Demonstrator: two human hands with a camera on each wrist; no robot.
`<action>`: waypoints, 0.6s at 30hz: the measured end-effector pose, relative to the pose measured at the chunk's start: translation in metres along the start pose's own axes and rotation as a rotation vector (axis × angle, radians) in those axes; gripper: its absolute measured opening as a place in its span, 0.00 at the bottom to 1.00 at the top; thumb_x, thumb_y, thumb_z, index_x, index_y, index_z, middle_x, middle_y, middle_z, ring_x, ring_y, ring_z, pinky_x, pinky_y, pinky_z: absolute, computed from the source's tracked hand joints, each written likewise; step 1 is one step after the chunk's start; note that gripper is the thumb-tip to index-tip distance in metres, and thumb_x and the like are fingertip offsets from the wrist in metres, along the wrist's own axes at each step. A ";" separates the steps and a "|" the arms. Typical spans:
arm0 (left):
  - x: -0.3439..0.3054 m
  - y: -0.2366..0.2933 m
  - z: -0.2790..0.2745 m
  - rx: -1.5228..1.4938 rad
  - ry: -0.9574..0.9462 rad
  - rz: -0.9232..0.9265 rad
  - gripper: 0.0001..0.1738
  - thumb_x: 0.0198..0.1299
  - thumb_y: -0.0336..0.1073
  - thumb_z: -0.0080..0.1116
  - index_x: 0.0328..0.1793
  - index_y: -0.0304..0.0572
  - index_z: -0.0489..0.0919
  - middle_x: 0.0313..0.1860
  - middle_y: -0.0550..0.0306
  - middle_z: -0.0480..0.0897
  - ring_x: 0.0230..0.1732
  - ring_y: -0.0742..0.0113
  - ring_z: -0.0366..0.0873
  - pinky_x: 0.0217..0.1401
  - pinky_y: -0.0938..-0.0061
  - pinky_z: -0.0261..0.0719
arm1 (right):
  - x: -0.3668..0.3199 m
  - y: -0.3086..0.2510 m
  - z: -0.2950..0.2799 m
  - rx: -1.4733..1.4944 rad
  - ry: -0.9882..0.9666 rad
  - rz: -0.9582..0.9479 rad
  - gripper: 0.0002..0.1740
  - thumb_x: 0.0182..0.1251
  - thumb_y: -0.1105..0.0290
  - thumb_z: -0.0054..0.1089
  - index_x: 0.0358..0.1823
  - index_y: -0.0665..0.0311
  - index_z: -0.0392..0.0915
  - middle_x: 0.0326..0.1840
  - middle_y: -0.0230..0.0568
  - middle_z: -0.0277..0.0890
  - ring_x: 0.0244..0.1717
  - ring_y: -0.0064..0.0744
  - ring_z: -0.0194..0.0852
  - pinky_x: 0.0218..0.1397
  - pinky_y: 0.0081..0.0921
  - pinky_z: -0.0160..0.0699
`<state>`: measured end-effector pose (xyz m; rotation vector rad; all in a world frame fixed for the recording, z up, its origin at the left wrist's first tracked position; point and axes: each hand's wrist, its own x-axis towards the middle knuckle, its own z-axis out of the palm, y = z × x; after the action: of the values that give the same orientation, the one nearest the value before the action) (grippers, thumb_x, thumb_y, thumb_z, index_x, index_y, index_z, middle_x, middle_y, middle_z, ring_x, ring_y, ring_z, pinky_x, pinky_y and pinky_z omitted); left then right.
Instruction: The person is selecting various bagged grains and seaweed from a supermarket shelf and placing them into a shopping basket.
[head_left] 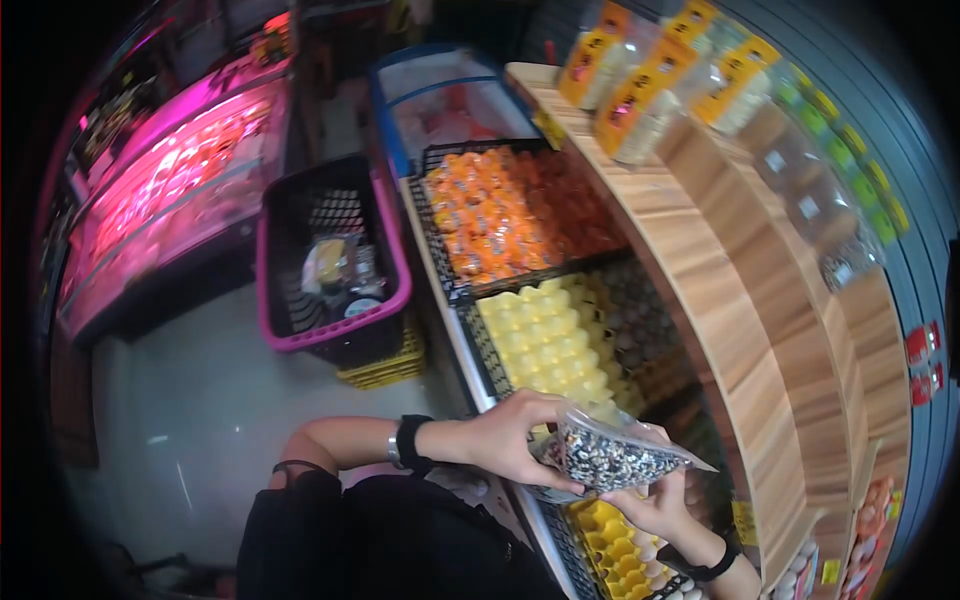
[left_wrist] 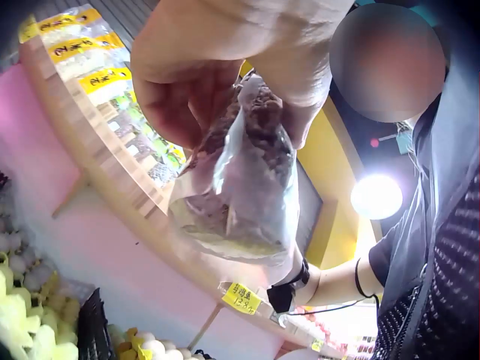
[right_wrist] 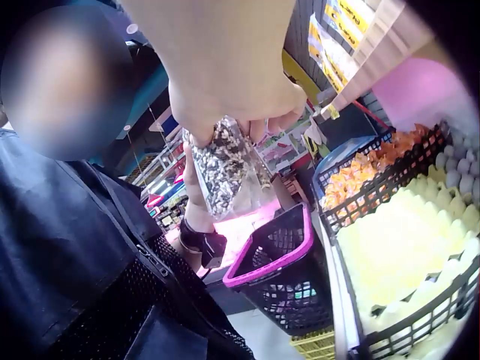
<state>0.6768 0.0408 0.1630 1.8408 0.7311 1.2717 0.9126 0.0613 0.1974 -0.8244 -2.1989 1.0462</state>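
Note:
A clear plastic bag of mixed black, white and brown grains [head_left: 612, 458] is held in front of the body over the egg display. My left hand [head_left: 508, 436] grips one end, thumb and fingers on either side of the plastic. At the other end my right hand [head_left: 660, 508] pinches the lower edge. Seen from the left wrist, the bag [left_wrist: 244, 199] hangs under the left hand [left_wrist: 232, 52], its clear end facing the camera. The right wrist view has the right hand [right_wrist: 232, 86] at the top of the bag [right_wrist: 223, 171], where speckled grains show through.
A black shopping basket with a pink rim [head_left: 385, 318] stands left on a yellow basket, with packages inside. Yellow egg trays [head_left: 540, 340] and orange-wrapped items [head_left: 485, 215] fill the display. To the right, a stepped wooden shelf [head_left: 735, 330] carries bagged goods [head_left: 645, 105].

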 end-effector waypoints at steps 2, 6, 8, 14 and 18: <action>-0.032 -0.010 -0.018 0.025 0.030 -0.050 0.29 0.36 0.41 0.77 0.46 0.38 0.79 0.38 0.51 0.82 0.38 0.55 0.82 0.42 0.69 0.78 | 0.009 0.004 0.031 0.052 -0.065 0.003 0.26 0.42 0.63 0.76 0.40 0.69 0.75 0.45 0.47 0.71 0.53 0.45 0.67 0.55 0.35 0.68; -0.091 -0.017 -0.079 0.027 0.086 -0.079 0.29 0.37 0.39 0.77 0.49 0.39 0.80 0.43 0.53 0.83 0.42 0.60 0.82 0.46 0.71 0.78 | 0.047 0.009 0.116 0.176 -0.085 -0.071 0.24 0.45 0.64 0.75 0.42 0.68 0.75 0.48 0.48 0.69 0.55 0.44 0.68 0.57 0.37 0.69; -0.127 -0.015 -0.108 0.038 0.192 -0.193 0.29 0.37 0.39 0.77 0.48 0.40 0.80 0.42 0.53 0.83 0.43 0.60 0.82 0.46 0.71 0.78 | 0.063 -0.006 0.164 0.462 -0.089 0.193 0.30 0.49 0.69 0.71 0.53 0.70 0.68 0.57 0.44 0.64 0.58 0.32 0.65 0.60 0.31 0.67; -0.232 -0.015 -0.190 0.125 0.409 -0.378 0.29 0.43 0.47 0.73 0.46 0.35 0.78 0.38 0.47 0.83 0.40 0.56 0.83 0.47 0.68 0.78 | 0.118 -0.015 0.295 0.629 -0.212 0.240 0.27 0.54 0.76 0.67 0.56 0.69 0.68 0.53 0.37 0.72 0.56 0.27 0.68 0.62 0.28 0.64; -0.296 -0.010 -0.219 0.136 0.589 -0.561 0.28 0.45 0.44 0.72 0.48 0.34 0.78 0.39 0.50 0.84 0.41 0.62 0.83 0.50 0.70 0.77 | 0.158 -0.006 0.367 0.612 -0.412 0.174 0.26 0.54 0.75 0.68 0.55 0.68 0.71 0.53 0.36 0.73 0.58 0.26 0.66 0.65 0.27 0.60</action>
<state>0.3704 -0.1310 0.0518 1.2031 1.5547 1.3943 0.5499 0.0014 0.0406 -0.5525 -1.9375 1.9876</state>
